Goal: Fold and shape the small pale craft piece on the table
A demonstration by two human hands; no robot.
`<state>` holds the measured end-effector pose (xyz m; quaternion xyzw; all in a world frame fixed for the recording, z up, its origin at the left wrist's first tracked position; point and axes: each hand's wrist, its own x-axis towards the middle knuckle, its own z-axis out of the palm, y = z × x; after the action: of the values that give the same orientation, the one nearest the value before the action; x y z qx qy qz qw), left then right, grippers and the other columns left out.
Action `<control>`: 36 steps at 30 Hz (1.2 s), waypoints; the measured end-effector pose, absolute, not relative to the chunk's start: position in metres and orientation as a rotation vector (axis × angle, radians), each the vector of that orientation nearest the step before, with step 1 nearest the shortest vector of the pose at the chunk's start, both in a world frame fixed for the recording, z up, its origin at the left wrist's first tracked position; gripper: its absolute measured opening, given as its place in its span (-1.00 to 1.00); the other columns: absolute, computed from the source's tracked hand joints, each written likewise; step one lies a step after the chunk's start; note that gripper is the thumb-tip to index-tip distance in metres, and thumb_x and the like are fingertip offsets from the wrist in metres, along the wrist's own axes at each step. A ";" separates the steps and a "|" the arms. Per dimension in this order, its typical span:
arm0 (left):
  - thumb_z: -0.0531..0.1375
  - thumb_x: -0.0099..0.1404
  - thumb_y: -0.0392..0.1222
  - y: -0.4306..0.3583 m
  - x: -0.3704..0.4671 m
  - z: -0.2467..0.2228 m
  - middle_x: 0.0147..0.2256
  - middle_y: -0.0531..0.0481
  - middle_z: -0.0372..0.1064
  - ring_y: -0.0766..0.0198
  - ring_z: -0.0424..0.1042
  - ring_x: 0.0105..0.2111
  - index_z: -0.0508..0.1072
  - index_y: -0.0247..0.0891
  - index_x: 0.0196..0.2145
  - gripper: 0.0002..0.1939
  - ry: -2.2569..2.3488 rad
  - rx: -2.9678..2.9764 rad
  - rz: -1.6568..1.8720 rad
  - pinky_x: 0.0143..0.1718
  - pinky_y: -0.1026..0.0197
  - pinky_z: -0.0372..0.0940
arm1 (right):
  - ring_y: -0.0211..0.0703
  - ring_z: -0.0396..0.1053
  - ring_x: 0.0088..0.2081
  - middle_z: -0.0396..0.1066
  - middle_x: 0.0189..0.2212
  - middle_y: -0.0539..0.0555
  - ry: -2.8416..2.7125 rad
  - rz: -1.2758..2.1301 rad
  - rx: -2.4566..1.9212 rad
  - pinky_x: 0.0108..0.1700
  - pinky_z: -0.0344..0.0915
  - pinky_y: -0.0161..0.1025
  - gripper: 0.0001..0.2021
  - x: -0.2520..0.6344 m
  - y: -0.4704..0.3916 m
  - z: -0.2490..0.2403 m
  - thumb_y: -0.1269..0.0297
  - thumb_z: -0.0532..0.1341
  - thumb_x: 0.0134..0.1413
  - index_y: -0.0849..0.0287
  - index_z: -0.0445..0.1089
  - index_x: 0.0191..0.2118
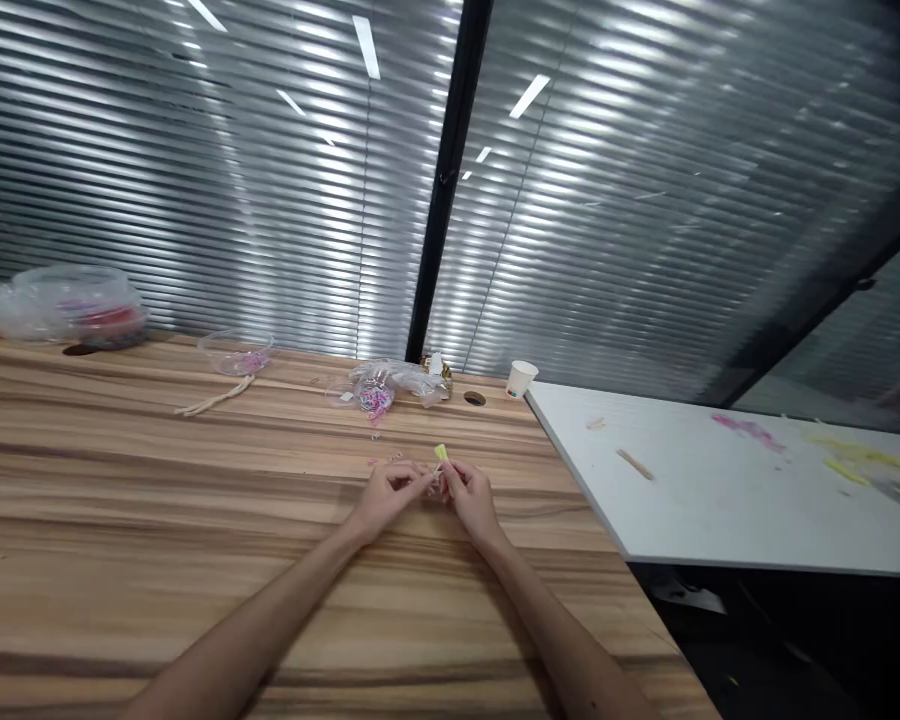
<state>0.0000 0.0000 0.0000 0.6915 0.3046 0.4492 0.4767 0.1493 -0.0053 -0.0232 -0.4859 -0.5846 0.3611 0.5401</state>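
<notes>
Head view: a wooden table (195,560) seen from above, both forearms reaching out to its middle.
Left hand (387,496): fingers curled in, tips pinched together against the right hand's tips; what they pinch is too small to make out.
Right hand (471,497): fingers closed in a pinch on a small yellow-green piece (441,453), which sticks up just above the fingertips.
Yellow-green piece: held at the meeting point of the two hands, just above the tabletop (whether it touches the wood cannot be told).
Near the hands: a few tiny pink bits (381,461) on the wood just beyond the left hand.
Further back: a crumpled clear bag (390,385) with pink pieces inside, a clear bowl (236,352), a pale cord (214,401) and a paper cup (520,379).
Far left: a lidded clear container (82,305).
Right side: a white table (720,500), butted against the wooden one, with pink and yellow smears.
</notes>
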 end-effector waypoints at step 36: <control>0.36 -0.09 -0.08 0.027 -0.023 -0.006 0.04 -0.20 0.17 0.18 0.36 -0.12 0.23 -0.22 -0.06 -0.36 0.930 1.104 1.185 -0.09 0.13 0.28 | -0.30 0.23 -0.64 0.45 -0.55 0.04 -1.609 0.672 -1.263 -0.54 0.19 -0.37 -0.66 0.144 -0.020 0.003 0.16 0.03 0.12 0.22 0.47 -0.43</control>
<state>-0.0230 0.0272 -0.0057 0.4752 0.4002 0.5102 0.5948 0.1441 -0.0201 0.0027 -0.5163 -0.6578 0.2749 0.4746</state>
